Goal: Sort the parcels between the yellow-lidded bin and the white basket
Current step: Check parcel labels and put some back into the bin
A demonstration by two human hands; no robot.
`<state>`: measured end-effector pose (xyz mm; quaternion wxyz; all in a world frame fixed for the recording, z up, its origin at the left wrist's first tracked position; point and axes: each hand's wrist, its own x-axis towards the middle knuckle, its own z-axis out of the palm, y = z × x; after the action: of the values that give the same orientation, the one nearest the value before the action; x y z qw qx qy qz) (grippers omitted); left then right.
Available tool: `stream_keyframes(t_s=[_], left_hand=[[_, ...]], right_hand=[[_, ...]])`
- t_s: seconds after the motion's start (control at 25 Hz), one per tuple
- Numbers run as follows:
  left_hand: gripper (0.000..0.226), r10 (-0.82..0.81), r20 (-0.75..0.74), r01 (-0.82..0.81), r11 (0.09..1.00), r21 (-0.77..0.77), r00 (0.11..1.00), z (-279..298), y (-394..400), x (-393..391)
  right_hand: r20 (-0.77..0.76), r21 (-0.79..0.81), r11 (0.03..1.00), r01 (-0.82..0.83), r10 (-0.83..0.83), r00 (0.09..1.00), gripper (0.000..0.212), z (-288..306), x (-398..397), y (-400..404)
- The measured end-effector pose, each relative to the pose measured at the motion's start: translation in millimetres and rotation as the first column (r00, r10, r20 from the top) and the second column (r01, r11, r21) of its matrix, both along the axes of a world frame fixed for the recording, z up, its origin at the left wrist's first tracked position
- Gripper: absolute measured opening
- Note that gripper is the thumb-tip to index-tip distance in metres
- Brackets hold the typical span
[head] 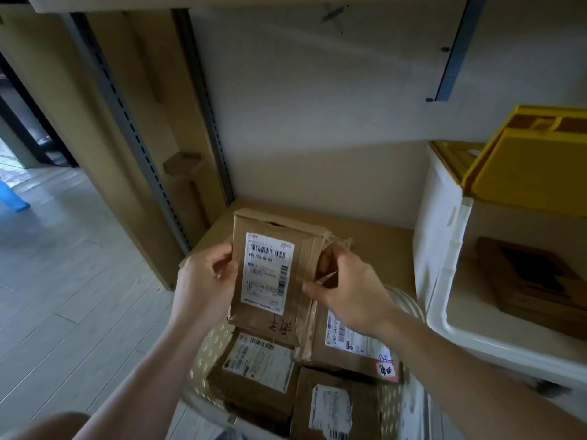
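Both hands hold one brown cardboard parcel upright above the white basket, its white shipping label with barcodes facing the camera and some dark handwriting on the cardboard just under the label. The left hand grips the parcel's left edge, fingers curled round it with the thumb on the front face. The right hand pinches the crumpled, taped right edge, its fingers clamped on the cardboard there. The parcel's top flap is bent and slightly open. Beneath it, the basket, with its perforated walls, holds at least three more brown parcels lying flat: one at the left with a white label, one at the right with a label and a small red and white sticker at its corner, and one at the bottom with a torn white label. Behind the held parcel a flat sheet of cardboard lies on the shelf floor. To the right stands the white bin, its yellow lid raised open at the back, and a brown box sits inside it against the far wall. A pale wall rises behind, a slotted metal shelf upright runs along the left, and grey plank flooring lies further left
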<state>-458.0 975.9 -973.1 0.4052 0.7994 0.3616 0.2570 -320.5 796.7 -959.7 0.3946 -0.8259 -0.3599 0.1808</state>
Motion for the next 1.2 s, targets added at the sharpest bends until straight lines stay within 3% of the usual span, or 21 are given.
stream_keyframes(t_s=[0.12,0.28,0.64,0.88,1.08,1.2], left_hand=[[0.025,0.110,-0.103,-0.106,0.993,0.043,0.989,-19.5,10.4,-1.3],[0.020,0.117,-0.158,-0.116,0.993,0.018,0.980,-37.4,8.1,-0.6],[0.014,0.118,-0.154,-0.123,0.992,-0.022,0.981,-44.5,7.9,9.4],[0.035,0.075,-0.227,-0.104,0.987,-0.119,0.971,-52.9,12.1,13.0],[0.039,0.104,-0.219,-0.152,0.966,-0.211,0.970,-52.2,9.8,9.4],[0.045,0.074,-0.245,-0.121,0.975,-0.185,0.967,-47.0,4.1,6.7]], right_hand=[[-0.031,-0.059,0.998,-0.014,0.013,0.999,0.024,-14.7,-4.8,14.0],[-0.063,-0.204,0.978,-0.031,0.019,0.998,0.015,-33.8,-5.9,25.8],[-0.160,-0.277,0.957,-0.083,0.039,0.986,0.038,-43.0,-6.8,36.3],[-0.241,-0.242,0.954,-0.178,0.119,0.963,0.049,-45.9,-2.3,40.5],[-0.221,-0.238,0.932,-0.273,0.222,0.950,0.074,-37.4,-8.8,37.0],[-0.185,-0.245,0.934,-0.260,0.218,0.958,0.069,-33.0,-10.3,33.8]])
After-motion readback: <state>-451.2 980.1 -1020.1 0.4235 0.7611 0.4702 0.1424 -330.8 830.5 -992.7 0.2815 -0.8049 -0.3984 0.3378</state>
